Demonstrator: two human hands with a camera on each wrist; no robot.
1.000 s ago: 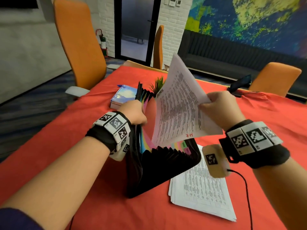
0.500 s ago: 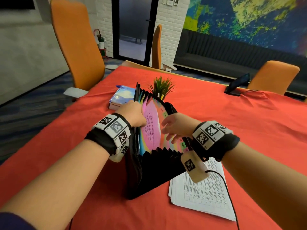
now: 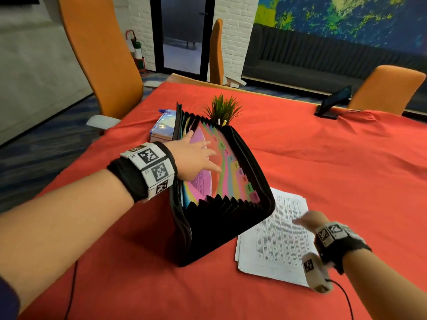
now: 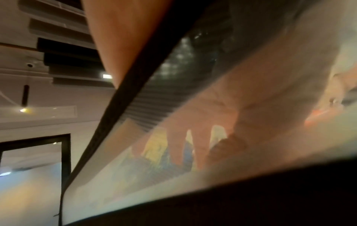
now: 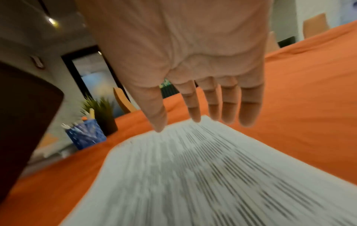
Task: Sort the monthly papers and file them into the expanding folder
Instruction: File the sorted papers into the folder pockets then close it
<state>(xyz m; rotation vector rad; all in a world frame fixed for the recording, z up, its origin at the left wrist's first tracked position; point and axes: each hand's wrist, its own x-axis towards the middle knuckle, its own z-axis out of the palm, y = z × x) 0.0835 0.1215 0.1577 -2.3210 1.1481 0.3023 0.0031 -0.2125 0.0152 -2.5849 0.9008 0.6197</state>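
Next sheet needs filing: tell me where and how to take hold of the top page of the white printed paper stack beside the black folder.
Take the top sheet of the white printed paper stack at its far corner, which lies free on the red tablecloth. Come from above: the open right hand hangs over that edge, its fingers straight. Slide the sheet with a fingertip, then pinch it; flat paper offers no other grip.

Both forearms bare, each with a black fabric wrist strap [image 3: 126, 177] carrying white blocks printed with black square marker codes. The right wrist band [image 3: 344, 244] also has a small beige module [image 3: 315, 272] hanging under it with its own code, and a thin black cable [image 3: 346, 301] trails off it. A bit of dark blue sleeve [image 3: 8, 299] shows at the left elbow.
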